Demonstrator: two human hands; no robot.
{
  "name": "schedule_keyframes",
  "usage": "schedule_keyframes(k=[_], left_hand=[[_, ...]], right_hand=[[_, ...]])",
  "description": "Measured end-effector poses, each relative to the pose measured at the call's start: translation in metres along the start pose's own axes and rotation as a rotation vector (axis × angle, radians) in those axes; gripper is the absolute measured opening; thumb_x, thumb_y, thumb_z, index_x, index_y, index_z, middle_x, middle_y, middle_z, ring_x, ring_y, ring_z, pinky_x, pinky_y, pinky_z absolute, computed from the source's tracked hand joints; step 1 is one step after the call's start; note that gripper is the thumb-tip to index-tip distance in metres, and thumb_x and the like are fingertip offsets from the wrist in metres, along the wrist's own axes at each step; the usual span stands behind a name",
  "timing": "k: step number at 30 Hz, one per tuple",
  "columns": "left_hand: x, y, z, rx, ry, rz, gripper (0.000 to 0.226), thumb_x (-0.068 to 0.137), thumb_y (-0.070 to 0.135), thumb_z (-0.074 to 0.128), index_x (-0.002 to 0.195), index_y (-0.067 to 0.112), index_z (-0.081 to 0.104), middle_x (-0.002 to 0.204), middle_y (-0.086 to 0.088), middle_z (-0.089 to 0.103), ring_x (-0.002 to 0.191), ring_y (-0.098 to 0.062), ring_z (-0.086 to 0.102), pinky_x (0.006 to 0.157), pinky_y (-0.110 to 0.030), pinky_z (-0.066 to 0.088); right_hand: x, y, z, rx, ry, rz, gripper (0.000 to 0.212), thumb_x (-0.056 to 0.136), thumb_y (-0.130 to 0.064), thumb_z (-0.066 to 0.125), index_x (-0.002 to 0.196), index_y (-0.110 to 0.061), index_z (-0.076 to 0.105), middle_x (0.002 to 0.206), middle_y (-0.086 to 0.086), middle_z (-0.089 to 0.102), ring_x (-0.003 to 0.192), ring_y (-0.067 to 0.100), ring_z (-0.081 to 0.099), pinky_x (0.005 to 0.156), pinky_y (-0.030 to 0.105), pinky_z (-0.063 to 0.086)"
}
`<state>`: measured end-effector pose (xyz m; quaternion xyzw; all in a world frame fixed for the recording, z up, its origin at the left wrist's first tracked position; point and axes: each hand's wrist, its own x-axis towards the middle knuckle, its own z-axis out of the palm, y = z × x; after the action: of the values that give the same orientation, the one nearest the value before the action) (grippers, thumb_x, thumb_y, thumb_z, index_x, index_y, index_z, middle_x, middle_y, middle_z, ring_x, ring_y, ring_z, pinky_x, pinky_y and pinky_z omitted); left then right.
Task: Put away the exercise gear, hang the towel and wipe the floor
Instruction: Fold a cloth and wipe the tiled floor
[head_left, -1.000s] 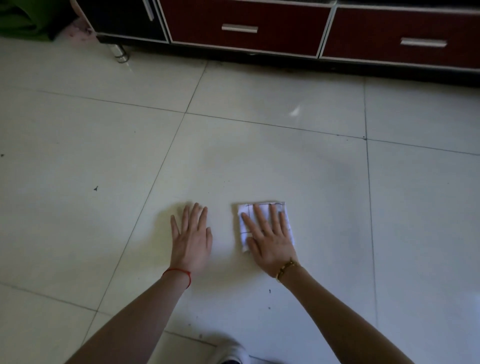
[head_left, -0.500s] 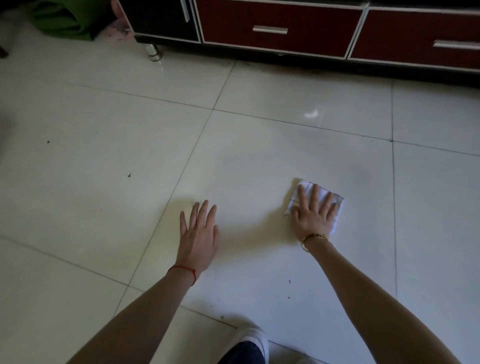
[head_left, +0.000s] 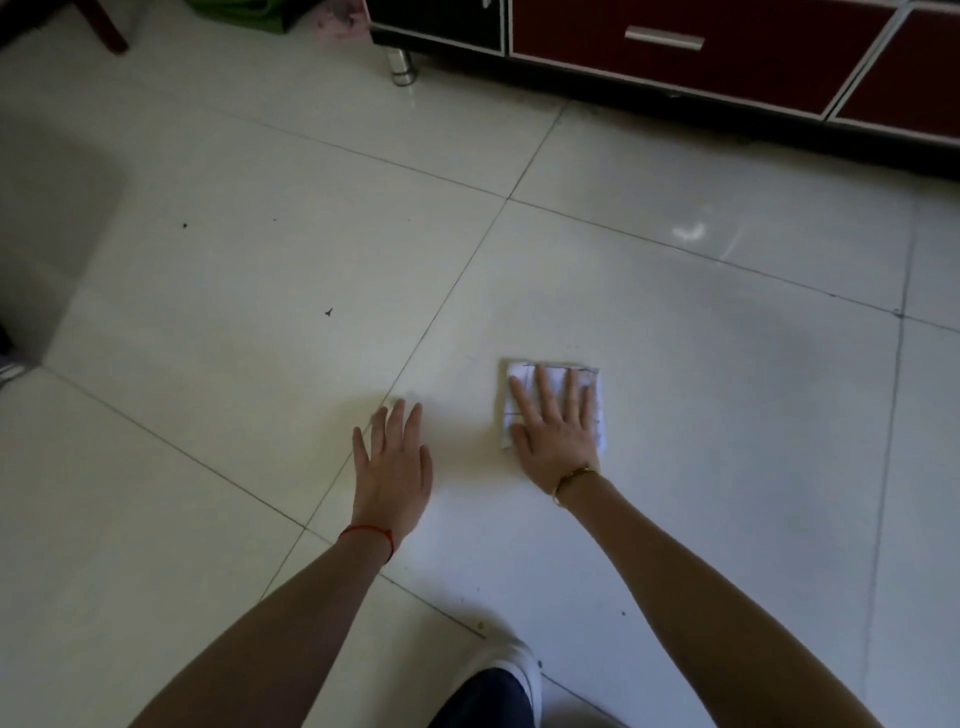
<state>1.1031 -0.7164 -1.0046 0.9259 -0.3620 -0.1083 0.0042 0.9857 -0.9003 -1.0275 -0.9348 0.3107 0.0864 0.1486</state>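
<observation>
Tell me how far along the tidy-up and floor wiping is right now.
Done: no exercise gear or towel shows in this view, so those steps cannot be judged. In hand: the right hand presses a folded white cloth flat on the tile floor, while the left hand rests flat on the floor. Left: dark specks lie on the tiles further left.

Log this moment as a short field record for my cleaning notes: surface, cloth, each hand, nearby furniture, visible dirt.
surface: pale tiled floor with dark grout lines
cloth: folded white cloth, flat on the floor
right hand: right hand pressed flat on the cloth, fingers straight
left hand: left hand flat on bare tile beside the cloth, holding nothing
furniture: dark red cabinet with a metal handle, along the far edge
dirt: small dark speck left of the hands
stage: wiping under way
</observation>
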Motion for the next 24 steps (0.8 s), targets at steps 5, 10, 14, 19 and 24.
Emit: schedule_keyframes(k=[5,10,14,19,24], left_hand=[[0.031,0.015,0.007,-0.029,0.024,-0.050,0.057,0.097,0.027,0.028,0.152,0.013,0.027,0.159,-0.008,0.026,0.142,-0.034,0.029,0.114,-0.058,0.026],[0.061,0.025,0.022,-0.044,0.061,-0.102,0.056,0.097,0.024,0.027,0.152,0.014,0.025,0.160,-0.010,0.023,0.145,-0.034,0.024,0.114,-0.061,0.024],[0.073,0.029,0.032,-0.107,0.101,-0.121,0.057,0.096,0.027,0.022,0.153,0.016,0.024,0.161,-0.011,0.021,0.148,-0.033,0.019,0.116,-0.063,0.016],[0.075,0.029,0.036,-0.141,0.150,-0.136,0.057,0.096,0.026,0.026,0.153,0.018,0.025,0.161,-0.008,0.020,0.149,-0.031,0.016,0.117,-0.062,0.008],[0.075,0.030,0.033,-0.106,0.157,-0.128,0.058,0.096,0.027,0.028,0.153,0.017,0.026,0.161,-0.009,0.021,0.148,-0.031,0.017,0.116,-0.062,0.011]], right_hand=[[-0.006,-0.014,0.018,-0.037,0.064,-0.250,0.058,0.097,-0.043,0.025,0.151,-0.034,0.005,0.160,0.002,0.002,0.144,0.039,-0.011,0.115,0.056,-0.001],[0.020,0.006,0.009,-0.070,0.097,-0.244,0.057,0.098,-0.046,0.023,0.150,-0.035,0.002,0.160,0.000,-0.003,0.144,0.037,-0.012,0.116,0.054,-0.002],[0.065,0.010,-0.003,-0.044,0.099,-0.131,0.058,0.097,-0.049,0.024,0.150,-0.038,0.002,0.160,-0.001,-0.003,0.144,0.037,-0.012,0.116,0.054,-0.006],[0.131,0.012,-0.022,-0.056,0.095,-0.080,0.058,0.097,-0.050,0.020,0.149,-0.038,-0.001,0.160,0.000,-0.007,0.143,0.037,-0.016,0.115,0.052,-0.012],[0.204,-0.012,-0.039,-0.090,0.063,-0.068,0.059,0.096,-0.050,0.016,0.149,-0.036,-0.004,0.159,0.002,-0.010,0.142,0.040,-0.016,0.114,0.054,-0.012]])
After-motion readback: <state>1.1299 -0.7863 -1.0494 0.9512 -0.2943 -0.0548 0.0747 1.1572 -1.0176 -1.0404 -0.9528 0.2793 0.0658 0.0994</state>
